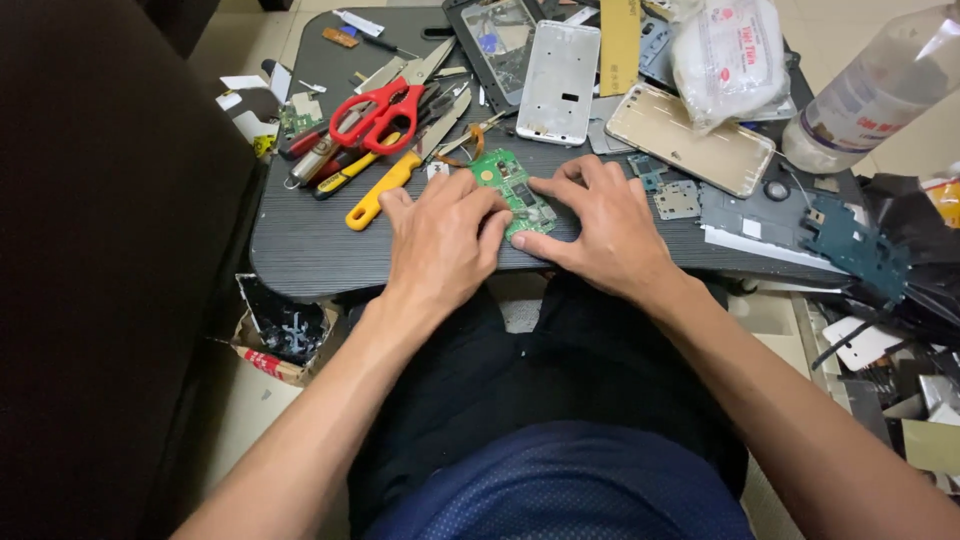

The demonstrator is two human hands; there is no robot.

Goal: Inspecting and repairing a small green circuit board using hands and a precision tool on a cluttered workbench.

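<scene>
Two hands (440,235), one green circuit board (512,190), one pair of red scissors (385,110), one plastic bottle (870,95).

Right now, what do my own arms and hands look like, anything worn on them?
Both forearms are bare to the frame edge: no sleeves, gloves, watch or bracelet show. The left hand and right hand carry no visible rings. Below them show dark trousers and a navy dotted top.

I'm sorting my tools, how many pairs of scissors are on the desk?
1: the red-handled scissors lie in the tool pile at the desk's back left, beyond the left hand. Others may hide under clutter.
</scene>
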